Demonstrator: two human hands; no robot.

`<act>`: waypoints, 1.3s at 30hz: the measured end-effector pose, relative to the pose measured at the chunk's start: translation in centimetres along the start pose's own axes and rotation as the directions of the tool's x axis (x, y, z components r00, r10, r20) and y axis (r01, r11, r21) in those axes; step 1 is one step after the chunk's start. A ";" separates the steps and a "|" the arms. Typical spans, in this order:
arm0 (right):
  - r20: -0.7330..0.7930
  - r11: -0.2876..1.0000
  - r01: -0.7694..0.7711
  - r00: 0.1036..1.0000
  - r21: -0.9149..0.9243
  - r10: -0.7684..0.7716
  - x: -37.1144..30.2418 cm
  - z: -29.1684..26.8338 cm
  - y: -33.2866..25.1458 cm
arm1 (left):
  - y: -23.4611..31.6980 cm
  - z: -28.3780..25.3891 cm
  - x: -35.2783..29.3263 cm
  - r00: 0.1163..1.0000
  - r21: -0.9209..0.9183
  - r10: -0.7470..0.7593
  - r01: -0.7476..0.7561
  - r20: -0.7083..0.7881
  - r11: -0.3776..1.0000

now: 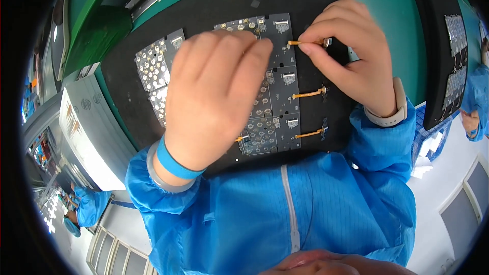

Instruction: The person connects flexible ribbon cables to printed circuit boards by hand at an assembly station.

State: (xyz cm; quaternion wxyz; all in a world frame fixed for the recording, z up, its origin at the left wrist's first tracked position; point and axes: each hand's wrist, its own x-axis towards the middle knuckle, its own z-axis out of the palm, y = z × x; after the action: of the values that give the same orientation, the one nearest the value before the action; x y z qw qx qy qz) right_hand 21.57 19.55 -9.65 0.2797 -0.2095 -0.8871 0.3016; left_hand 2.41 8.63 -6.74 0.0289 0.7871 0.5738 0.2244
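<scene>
My right hand (356,46) pinches a short orange flex cable (294,43) between thumb and forefinger, at the right edge of a panel of dark circuit boards (280,84). A small metallic part shows by its palm. My left hand (216,86) is over the same panel, fingers curled together and pointing down; its fingertips and whatever they hold are hidden. Two more orange flex cables (308,94) stick out from the panel's right edge nearer to me. Left of my left hand lies a second panel of circuit boards (153,63), partly covered.
Everything lies on a black mat (318,114) over a green bench top (372,0). A green panel (97,25) rises at the upper left, above a white box (76,117). At right, another black mat (433,86) carries boards, near a blue basket (425,137). People in blue work on both sides.
</scene>
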 end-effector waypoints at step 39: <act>-0.205 0.804 -0.513 0.788 0.302 0.580 -4.1 0.5 -0.8 | -1.5 -4.5 -14.9 0.561 0.266 -0.791 0.823 -0.244 0.502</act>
State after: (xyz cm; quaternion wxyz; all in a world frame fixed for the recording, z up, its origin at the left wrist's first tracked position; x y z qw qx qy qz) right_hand 24.15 16.56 -10.98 0.3279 -0.4663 -0.6958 0.4369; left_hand -4.23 -5.51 -7.90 -0.0362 0.4087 0.9048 0.1138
